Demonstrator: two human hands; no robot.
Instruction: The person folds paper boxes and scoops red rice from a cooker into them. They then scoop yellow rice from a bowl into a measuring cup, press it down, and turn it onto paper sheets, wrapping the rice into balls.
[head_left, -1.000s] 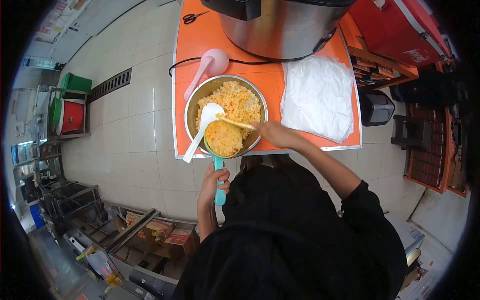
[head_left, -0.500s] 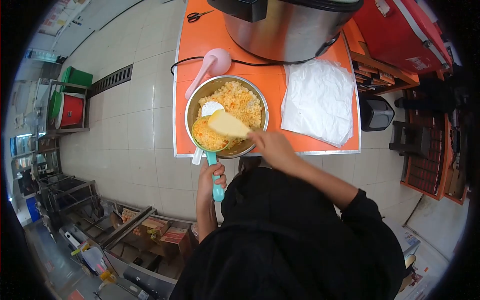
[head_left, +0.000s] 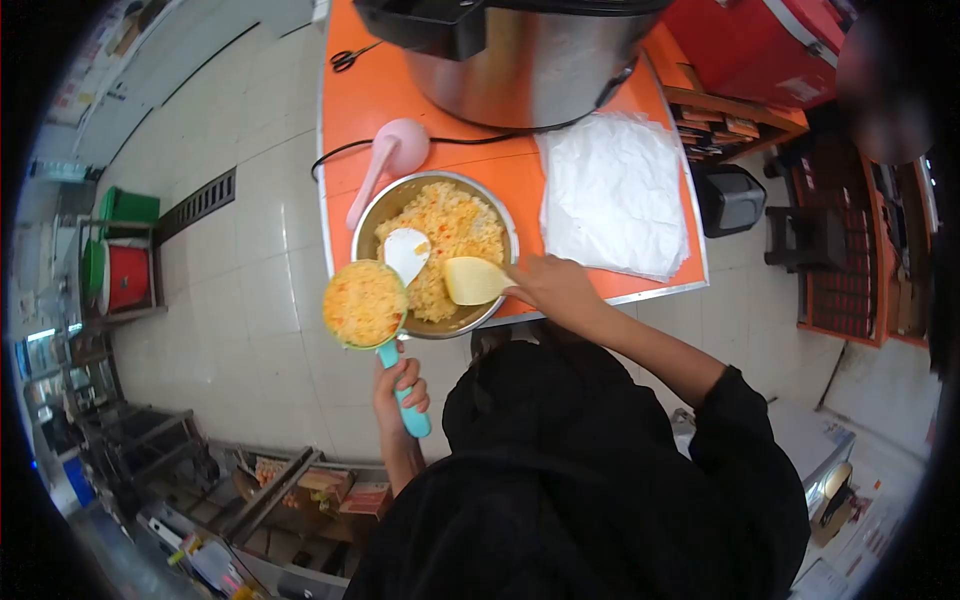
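Observation:
My left hand (head_left: pixel 400 388) is wrapped round the turquoise handle of a ladle (head_left: pixel 414 420). Its round cup, heaped with yellow-orange rice (head_left: pixel 364 303), is at the left edge of a steel bowl (head_left: pixel 509 222). My right hand (head_left: pixel 553 288) grips a pale yellow paddle (head_left: pixel 473 281), whose blade lies over the bowl's right part. More rice (head_left: pixel 450 225) with orange bits fills much of the bowl. A white spatula (head_left: pixel 406 252) rests in it, its handle hidden behind the ladle cup.
On the orange table (head_left: pixel 480 162) stand a large steel cooker (head_left: pixel 530 70), a pink ladle (head_left: pixel 403 147), black scissors (head_left: pixel 345 60) and a stack of white plastic sheets (head_left: pixel 613 195). A red cooler (head_left: pixel 750 45) is at the upper right.
The filled ladle has moved left and up off the bowl's middle to its left edge. The yellow paddle has come away from the ladle cup towards the right. The camera view has shifted slightly.

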